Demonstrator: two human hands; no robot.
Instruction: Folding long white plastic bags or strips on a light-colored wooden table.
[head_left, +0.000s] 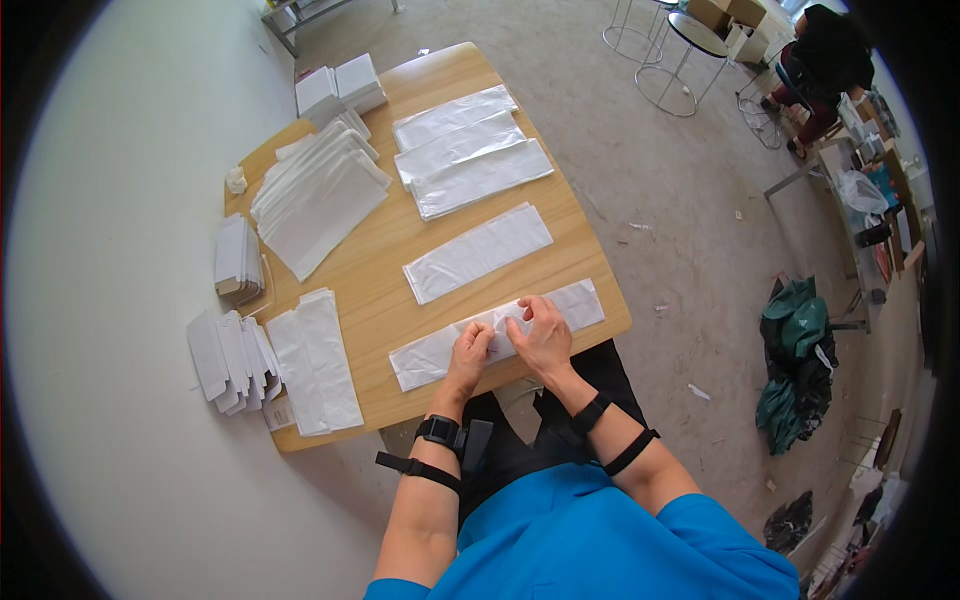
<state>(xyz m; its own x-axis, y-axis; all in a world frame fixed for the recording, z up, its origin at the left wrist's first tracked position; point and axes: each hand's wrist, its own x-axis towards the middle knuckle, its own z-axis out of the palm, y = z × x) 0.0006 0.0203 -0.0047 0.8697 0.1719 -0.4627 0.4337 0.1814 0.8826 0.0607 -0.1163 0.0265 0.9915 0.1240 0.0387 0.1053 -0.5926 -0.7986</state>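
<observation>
A long strip of folded white plastic (430, 357), like a thin bag, lies along the table's near edge under both hands. My left hand (472, 352) is closed, its thumb and forefinger pinched at the middle of the strip. Beside it, my right hand (543, 337) is over the strip with fingers bent and the thumb apart from the forefinger; nothing shows between them. Just beyond lies a shorter stack of folded white plastic (478, 254). The spot where the left fingertips meet the plastic is partly hidden by the hand.
The wooden table (375, 300) also carries fanned white sheets (320, 195), wider folded white bundles (470, 150), another folded stack (315, 362) and white cartons (235, 365) along the wall. Stools (697, 35), a seated person (825, 60) and dark green bags (797, 330) are off to the right.
</observation>
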